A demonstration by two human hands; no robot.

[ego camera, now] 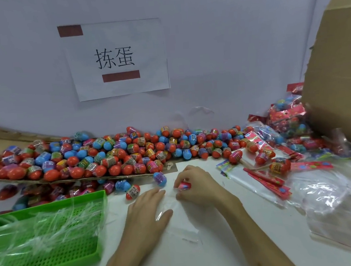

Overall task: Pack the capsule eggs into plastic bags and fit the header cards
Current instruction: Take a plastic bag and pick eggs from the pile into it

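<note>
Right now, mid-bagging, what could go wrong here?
1. The left grip only presses flat on the clear bag. The film might slip or crease while the right grip pinches the red piece.
2. Two loose eggs, a blue egg and a red egg, lie beside the left grip; a nudge could roll them.
3. The egg pile reaches its cardboard edge; eggs may spill.

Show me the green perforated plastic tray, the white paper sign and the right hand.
Green perforated plastic tray (pixel 60 261): head view, bare perforated floor.
White paper sign (pixel 119 59): head view, its printed middle.
Right hand (pixel 198 184): head view, its back; it pinches a small red item (pixel 184 185).
</note>
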